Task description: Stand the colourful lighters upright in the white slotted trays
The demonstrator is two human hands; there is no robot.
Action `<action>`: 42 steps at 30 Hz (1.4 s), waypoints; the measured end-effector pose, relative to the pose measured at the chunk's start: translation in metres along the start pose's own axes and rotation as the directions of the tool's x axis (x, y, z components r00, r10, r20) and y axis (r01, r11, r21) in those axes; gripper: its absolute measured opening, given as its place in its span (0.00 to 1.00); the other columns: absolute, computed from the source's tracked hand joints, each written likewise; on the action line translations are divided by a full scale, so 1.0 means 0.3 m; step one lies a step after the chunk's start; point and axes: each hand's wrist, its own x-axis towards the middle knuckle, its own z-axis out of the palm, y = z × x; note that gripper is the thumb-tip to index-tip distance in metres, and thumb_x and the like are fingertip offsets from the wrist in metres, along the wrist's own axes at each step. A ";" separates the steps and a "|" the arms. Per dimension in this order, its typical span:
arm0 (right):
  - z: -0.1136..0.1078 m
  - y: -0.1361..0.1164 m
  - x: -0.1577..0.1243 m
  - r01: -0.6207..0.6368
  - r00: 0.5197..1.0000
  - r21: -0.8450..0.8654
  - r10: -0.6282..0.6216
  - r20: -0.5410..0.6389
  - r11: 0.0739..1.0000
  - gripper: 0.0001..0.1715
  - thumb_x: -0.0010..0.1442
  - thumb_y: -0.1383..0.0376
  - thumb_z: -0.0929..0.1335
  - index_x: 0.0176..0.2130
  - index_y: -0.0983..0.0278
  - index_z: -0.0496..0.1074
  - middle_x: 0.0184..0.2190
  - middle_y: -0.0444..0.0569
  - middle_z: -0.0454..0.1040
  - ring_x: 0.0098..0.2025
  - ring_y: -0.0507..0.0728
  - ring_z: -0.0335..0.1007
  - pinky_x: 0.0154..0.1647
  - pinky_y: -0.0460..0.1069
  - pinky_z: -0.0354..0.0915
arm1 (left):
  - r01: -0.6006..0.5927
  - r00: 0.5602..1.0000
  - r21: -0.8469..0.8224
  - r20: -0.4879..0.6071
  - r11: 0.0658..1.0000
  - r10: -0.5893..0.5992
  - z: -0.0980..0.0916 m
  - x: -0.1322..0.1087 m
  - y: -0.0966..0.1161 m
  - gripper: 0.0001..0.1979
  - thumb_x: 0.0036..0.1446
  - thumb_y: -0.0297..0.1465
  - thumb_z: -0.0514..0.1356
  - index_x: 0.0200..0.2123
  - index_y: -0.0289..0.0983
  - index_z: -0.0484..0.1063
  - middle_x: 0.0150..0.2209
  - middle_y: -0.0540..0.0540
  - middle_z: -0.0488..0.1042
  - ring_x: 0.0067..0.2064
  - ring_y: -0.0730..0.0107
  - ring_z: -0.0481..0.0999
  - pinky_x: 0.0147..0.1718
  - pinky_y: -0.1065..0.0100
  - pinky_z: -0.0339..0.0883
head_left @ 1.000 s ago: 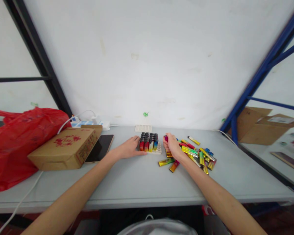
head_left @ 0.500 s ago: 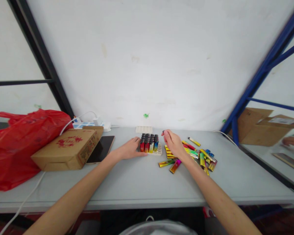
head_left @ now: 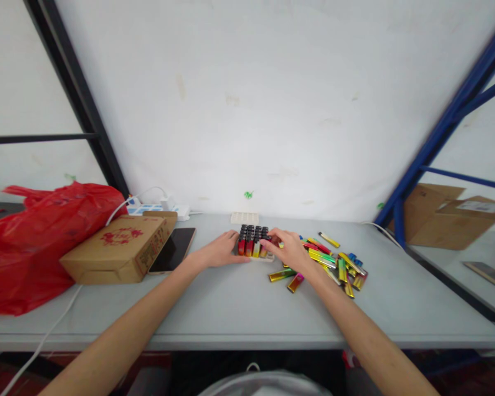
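Several lighters [head_left: 249, 243] with black tops and shiny red, yellow and multicoloured bodies stand upright in rows in a white holed tray [head_left: 260, 259]. My left hand [head_left: 223, 249] grips the tray's left side, with the thumb along the front edge and the fingers behind. At the right end of the rows, my right hand [head_left: 286, 246] pinches a lighter [head_left: 264, 252] by its top, thumb in front; the fingers partly hide it. Beside and under my right wrist lies a loose pile of lighters [head_left: 322, 257], mostly gold, some red, green and blue.
A second white holed tray [head_left: 245, 218] lies at the wall. Left on the table [head_left: 231, 313] are a dark-screened phone [head_left: 174, 250], a cardboard box [head_left: 111, 247], a red plastic bag [head_left: 45, 247] and a power strip [head_left: 181, 212]. An open carton [head_left: 437, 220] stands beyond the blue frame.
My right hand has moved left from above the pile to the tray's right end, bringing a lighter down into the rows. My left hand keeps its hold. The other person's hand at far right has left view.
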 end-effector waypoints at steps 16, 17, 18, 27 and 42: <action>-0.011 0.043 0.010 -0.030 0.984 -0.201 0.064 0.167 0.979 0.33 0.72 0.42 0.67 0.24 0.59 0.70 0.20 0.45 0.72 0.23 0.54 0.64 0.29 0.48 0.50 | -0.032 0.999 -0.026 -0.024 0.999 0.031 0.030 0.007 -0.051 0.36 0.61 0.60 0.63 0.60 0.40 0.72 0.57 0.38 0.75 0.60 0.46 0.73 0.62 0.53 0.65; -0.024 0.056 0.010 -0.026 0.987 -0.225 0.061 0.147 0.974 0.33 0.75 0.44 0.64 0.25 0.59 0.71 0.21 0.46 0.73 0.25 0.55 0.65 0.30 0.49 0.51 | -0.028 0.999 -0.026 -0.028 0.999 0.028 0.033 0.008 -0.054 0.36 0.61 0.60 0.63 0.60 0.40 0.71 0.58 0.38 0.75 0.60 0.46 0.73 0.62 0.53 0.65; -0.041 0.074 0.010 -0.037 0.991 -0.263 0.070 0.118 0.964 0.34 0.77 0.46 0.61 0.26 0.59 0.72 0.23 0.47 0.74 0.27 0.56 0.67 0.32 0.49 0.53 | -0.022 0.999 -0.026 -0.031 0.999 0.022 0.035 0.008 -0.057 0.37 0.60 0.61 0.63 0.60 0.40 0.71 0.58 0.38 0.75 0.60 0.46 0.73 0.62 0.53 0.66; -0.199 0.331 -0.009 -0.181 0.969 -0.560 0.244 0.040 0.808 0.19 0.71 0.63 0.69 0.58 0.67 0.78 0.57 0.63 0.79 0.60 0.66 0.74 0.63 0.55 0.65 | 0.002 0.999 -0.025 -0.041 1.000 -0.003 0.048 0.012 -0.069 0.38 0.58 0.62 0.64 0.59 0.40 0.72 0.58 0.37 0.75 0.60 0.45 0.74 0.62 0.53 0.66; -0.202 0.337 0.012 -0.163 0.957 -0.365 0.237 0.169 0.917 0.08 0.64 0.63 0.74 0.40 0.62 0.86 0.44 0.55 0.85 0.46 0.62 0.80 0.52 0.52 0.71 | 0.016 0.999 -0.035 -0.027 0.999 -0.017 0.040 0.008 -0.069 0.39 0.58 0.63 0.63 0.59 0.40 0.71 0.57 0.37 0.75 0.60 0.45 0.73 0.62 0.53 0.66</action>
